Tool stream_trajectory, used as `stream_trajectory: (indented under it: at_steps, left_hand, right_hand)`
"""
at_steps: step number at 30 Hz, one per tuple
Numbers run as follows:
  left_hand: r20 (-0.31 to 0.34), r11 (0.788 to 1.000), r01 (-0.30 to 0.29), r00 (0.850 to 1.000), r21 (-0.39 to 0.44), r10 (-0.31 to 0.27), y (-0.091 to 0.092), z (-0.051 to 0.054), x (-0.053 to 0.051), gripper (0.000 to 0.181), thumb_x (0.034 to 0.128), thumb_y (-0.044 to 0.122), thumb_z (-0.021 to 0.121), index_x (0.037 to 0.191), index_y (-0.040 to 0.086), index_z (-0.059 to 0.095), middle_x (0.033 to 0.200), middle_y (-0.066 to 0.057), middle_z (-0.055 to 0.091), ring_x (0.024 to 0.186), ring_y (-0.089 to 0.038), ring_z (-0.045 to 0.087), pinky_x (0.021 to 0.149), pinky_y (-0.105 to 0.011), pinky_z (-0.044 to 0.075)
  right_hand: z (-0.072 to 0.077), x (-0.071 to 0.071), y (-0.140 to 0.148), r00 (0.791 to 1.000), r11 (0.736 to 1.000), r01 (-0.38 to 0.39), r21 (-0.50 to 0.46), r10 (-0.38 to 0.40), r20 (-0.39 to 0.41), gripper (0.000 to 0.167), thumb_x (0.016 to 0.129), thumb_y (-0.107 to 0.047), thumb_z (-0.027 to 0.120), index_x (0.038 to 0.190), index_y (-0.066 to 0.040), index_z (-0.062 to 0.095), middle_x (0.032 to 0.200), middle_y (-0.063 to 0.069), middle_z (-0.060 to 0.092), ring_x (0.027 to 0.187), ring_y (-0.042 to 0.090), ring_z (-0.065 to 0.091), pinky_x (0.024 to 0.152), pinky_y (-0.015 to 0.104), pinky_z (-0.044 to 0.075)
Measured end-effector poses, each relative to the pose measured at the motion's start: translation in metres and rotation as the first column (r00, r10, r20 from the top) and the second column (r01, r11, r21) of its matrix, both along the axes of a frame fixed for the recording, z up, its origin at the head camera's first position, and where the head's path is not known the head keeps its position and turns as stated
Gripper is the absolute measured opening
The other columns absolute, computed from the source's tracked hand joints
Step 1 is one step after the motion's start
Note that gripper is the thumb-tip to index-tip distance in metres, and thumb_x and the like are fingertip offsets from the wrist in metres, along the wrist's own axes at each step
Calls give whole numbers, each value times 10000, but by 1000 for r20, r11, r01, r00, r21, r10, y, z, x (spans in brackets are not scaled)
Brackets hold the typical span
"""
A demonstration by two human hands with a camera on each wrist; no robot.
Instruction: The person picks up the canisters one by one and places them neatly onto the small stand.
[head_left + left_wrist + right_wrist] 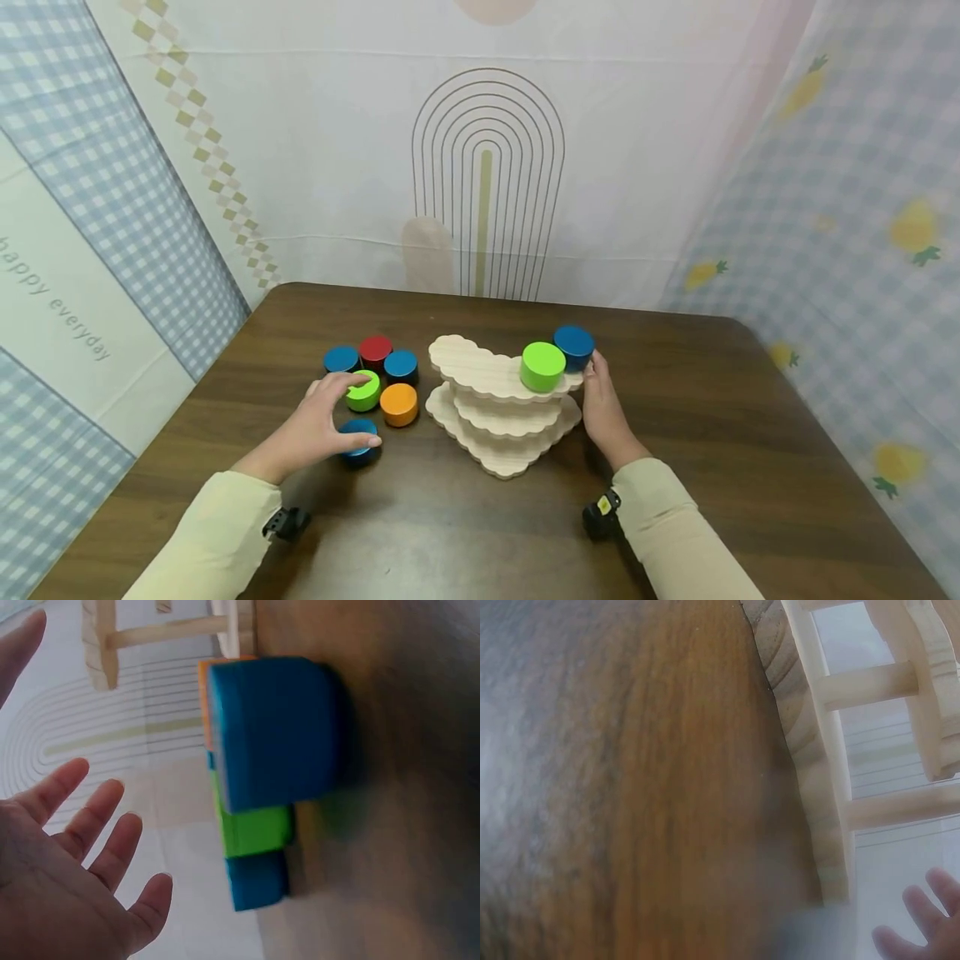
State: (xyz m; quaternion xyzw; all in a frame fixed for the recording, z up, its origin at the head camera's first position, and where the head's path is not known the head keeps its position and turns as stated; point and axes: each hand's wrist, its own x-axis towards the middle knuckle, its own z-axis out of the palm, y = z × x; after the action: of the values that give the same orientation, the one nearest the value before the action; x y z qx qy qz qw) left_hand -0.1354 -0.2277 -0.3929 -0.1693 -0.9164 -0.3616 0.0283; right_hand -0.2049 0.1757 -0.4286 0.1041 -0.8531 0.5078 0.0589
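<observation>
A pale wooden tiered stand (476, 367) with scalloped shelves is on the table. On the right of its top shelf, a green round block (543, 367) and a blue round block (574, 347) sit side by side. My right hand (609, 417) is at the stand's right end, fingertips by that blue block; in the right wrist view its fingers (924, 911) look spread. My left hand (311, 427) hovers with thumb and fingers apart over a nearer blue block (360, 450). In the left wrist view, that hand stays apart from the blue block (277, 735).
Left of the stand, more round blocks cluster: orange (399, 405), green (365, 393), red (376, 350) and two blue, one at the left (342, 358), one at the right (401, 365). Patterned cloth (337, 150) hangs behind the brown wooden table (465, 533).
</observation>
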Motion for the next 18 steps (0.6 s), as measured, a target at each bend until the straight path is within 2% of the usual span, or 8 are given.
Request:
stream_trajectory:
  at_steps: [9,18]
  left_hand:
    - [131,998,-8,991,-58,16,-15,-11,0,874,705,399,845,1386,25,445,1398,-232,421,1199,-404,373,928,-603,417]
    - [184,991,0,983,-136,25,-21,-19,-2,904,666,430,862,1372,24,467,1363,-241,447,1177,-409,396,934,-647,370]
  right_hand:
    - [-1,0,1,1000,1000,1,25,-1,8,518,1071,-314,116,1527,-69,90,1581,203,112,1454,396,95,1116,632,111]
    - [1,0,1,1000,1000,1,24,-1,17,515,1070,-307,112,1523,-62,88,1581,207,111,1454,397,95,1117,631,107]
